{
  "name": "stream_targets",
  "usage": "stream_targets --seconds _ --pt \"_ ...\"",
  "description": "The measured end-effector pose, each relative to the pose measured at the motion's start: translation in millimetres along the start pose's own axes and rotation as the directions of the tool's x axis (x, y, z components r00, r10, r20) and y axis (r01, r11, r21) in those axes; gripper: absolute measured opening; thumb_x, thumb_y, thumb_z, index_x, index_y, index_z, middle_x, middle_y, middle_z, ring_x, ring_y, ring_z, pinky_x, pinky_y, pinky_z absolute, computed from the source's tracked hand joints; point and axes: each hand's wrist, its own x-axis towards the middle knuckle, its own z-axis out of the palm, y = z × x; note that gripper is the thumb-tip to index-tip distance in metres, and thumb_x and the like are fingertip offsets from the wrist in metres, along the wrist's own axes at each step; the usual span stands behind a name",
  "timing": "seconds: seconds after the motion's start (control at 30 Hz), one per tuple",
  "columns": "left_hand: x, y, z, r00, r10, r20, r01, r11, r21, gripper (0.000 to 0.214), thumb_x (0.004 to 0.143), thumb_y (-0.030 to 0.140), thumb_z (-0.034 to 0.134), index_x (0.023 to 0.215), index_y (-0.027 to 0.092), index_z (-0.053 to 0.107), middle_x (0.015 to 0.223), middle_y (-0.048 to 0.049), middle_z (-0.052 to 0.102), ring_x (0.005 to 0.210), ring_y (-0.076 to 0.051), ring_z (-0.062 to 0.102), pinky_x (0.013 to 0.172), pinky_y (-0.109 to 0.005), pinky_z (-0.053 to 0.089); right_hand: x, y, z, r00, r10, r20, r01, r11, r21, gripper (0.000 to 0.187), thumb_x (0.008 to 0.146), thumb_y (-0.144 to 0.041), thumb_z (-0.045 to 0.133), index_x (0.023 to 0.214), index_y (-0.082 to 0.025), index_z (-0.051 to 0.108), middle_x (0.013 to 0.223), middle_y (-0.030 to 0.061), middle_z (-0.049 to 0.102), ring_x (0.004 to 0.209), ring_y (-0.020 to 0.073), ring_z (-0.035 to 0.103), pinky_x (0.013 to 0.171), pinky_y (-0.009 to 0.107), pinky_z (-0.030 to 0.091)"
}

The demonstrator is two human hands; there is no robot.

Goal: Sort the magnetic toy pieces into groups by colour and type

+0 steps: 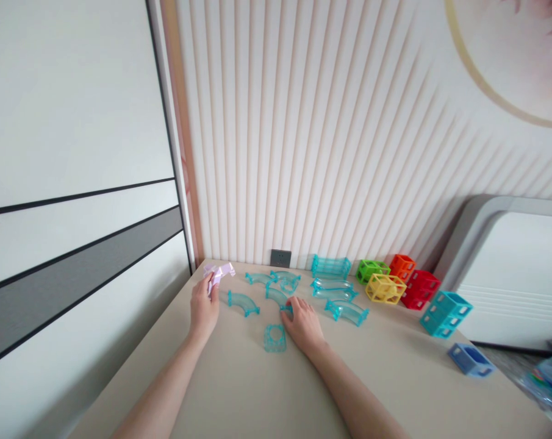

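Note:
My left hand [204, 310] is closed around a pale purple plastic piece [221, 272] near the table's far left corner; the palm hides part of it. My right hand [305, 324] has its fingers curled over the near end of a clear teal curved tube piece [274, 294], which lies on the table. Between my hands is another teal curved tube piece [243, 302]. A flat teal square piece with a round hole [274, 339] lies just left of my right wrist. Behind them are more teal curved pieces [285, 279].
Right of my right hand lie several teal tube pieces [347, 311]. Farther right stand green [371, 271], yellow [385, 289], orange [402, 267], red [419, 290], teal [446, 313] and blue [470, 360] open-sided blocks. A ribbed wall with a socket [280, 258] borders the table [239, 390].

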Motion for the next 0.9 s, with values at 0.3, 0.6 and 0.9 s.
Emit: stream_targets --seconds 0.3,0.6,0.9 --pt "-1 -5 5.7 1.000 0.000 0.021 0.000 1.000 -0.008 0.035 0.095 0.033 0.046 0.120 0.016 0.063 0.116 -0.0181 0.073 0.108 -0.033 0.069 0.095 -0.050 0.055 14 -59 -9 0.966 -0.223 0.128 0.233 0.970 -0.067 0.026 0.100 -0.037 0.056 0.118 -0.023 0.068 0.120 0.0098 0.071 0.117 0.0266 0.062 0.100 0.039 0.044" --pt "-4 -4 9.0 0.997 0.046 0.068 -0.045 0.999 -0.021 0.032 0.092 0.029 0.048 0.115 0.016 0.066 0.111 -0.0177 0.074 0.103 -0.033 0.070 0.092 -0.049 0.056 30 -107 14 0.961 -0.153 0.230 0.190 0.970 -0.149 0.027 0.090 -0.033 0.069 0.109 -0.014 0.071 0.107 0.0171 0.076 0.106 0.0316 0.069 0.090 0.042 0.048" --pt "-8 -5 13.3 0.992 0.075 0.105 -0.072 0.997 -0.031 0.025 0.091 0.027 0.049 0.106 0.019 0.067 0.105 -0.0139 0.075 0.100 -0.032 0.070 0.090 -0.049 0.057 16 -71 -26 0.980 -0.180 0.083 0.187 0.978 -0.090 0.034 0.093 -0.022 0.056 0.126 -0.022 0.066 0.123 0.0106 0.071 0.116 0.0269 0.063 0.100 0.038 0.047"
